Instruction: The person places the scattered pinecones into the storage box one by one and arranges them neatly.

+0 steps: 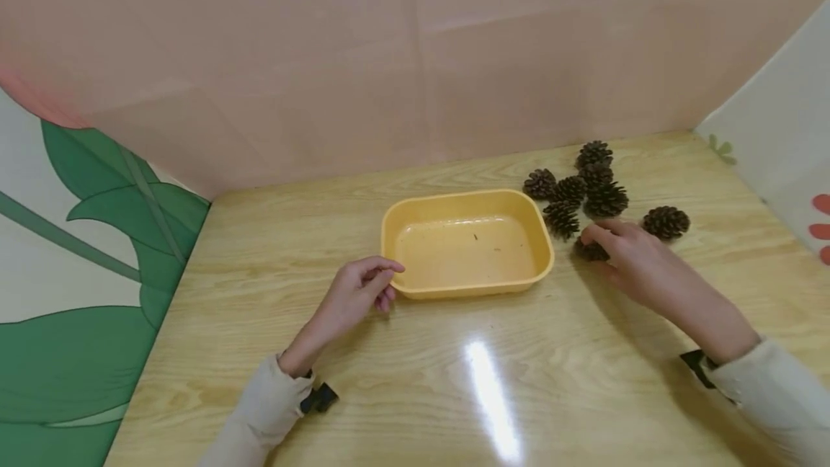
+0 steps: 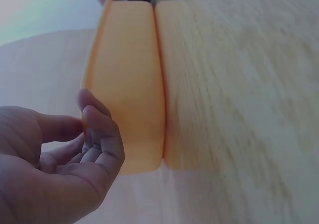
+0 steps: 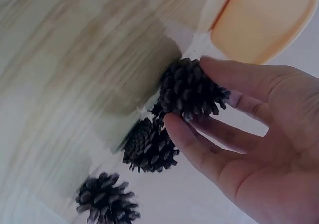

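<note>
My left hand [image 1: 355, 292] pinches the near left corner of a yellow plastic basin [image 1: 470, 291] by its rim. The left wrist view shows the thumb and curled fingers at that rim, with the basin's outer wall [image 2: 132, 69] beyond. To the basin's right, my right hand [image 1: 648, 269] holds a brown pine cone [image 3: 188, 87] between thumb and fingers, low over the table or on it. From the head camera, the hand partly covers this cone [image 1: 591, 250]. Only a few dark specks lie inside the basin.
Several more pine cones [image 1: 606, 199] cluster behind the right hand, near the basin's far right corner. A separate pine cone [image 1: 666, 223] lies farther right. The wooden table [image 1: 279, 236] meets a pinkish wall [image 1: 311, 92] at the back and painted panels at both sides.
</note>
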A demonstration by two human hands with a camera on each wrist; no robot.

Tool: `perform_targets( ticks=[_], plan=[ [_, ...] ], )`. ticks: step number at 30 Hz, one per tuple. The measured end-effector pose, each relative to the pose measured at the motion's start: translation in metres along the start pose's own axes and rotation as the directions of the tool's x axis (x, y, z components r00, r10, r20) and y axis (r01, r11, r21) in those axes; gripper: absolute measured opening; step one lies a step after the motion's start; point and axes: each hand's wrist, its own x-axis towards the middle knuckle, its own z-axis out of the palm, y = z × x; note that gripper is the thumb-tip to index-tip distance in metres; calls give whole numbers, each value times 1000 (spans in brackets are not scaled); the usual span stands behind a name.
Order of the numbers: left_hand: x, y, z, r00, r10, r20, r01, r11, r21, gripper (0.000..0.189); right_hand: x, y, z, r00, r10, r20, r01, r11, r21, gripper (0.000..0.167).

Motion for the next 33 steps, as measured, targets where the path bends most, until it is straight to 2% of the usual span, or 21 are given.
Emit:
perform_targets(
  ticks=[3, 9, 18, 27, 33],
  plan=[
    [0, 0, 0, 1000, -4, -10, 3, 1000, -17, 23, 4, -1, 1, 1000, -14, 6, 14, 1000, 10, 39],
    [1, 0, 0, 1000, -26, -6, 26, 999, -43, 24, 7, -4, 3, 999, -38, -40, 39, 999, 27, 32],
    [2, 0, 0, 999, -39, -30, 38, 998, -52, 21, 9, -6, 0, 1000, 9, -19, -8, 999, 43, 31],
    [2, -2, 2, 998, -35, -58, 31, 997, -73, 17, 17, -16, -11, 995, 0, -100, 5, 998, 55, 33],
    [3, -3, 2, 998, -36, -59, 31, 997, -77, 18, 24, -23, -19, 987, -5, -162, 15, 998, 59, 28]
  ],
)
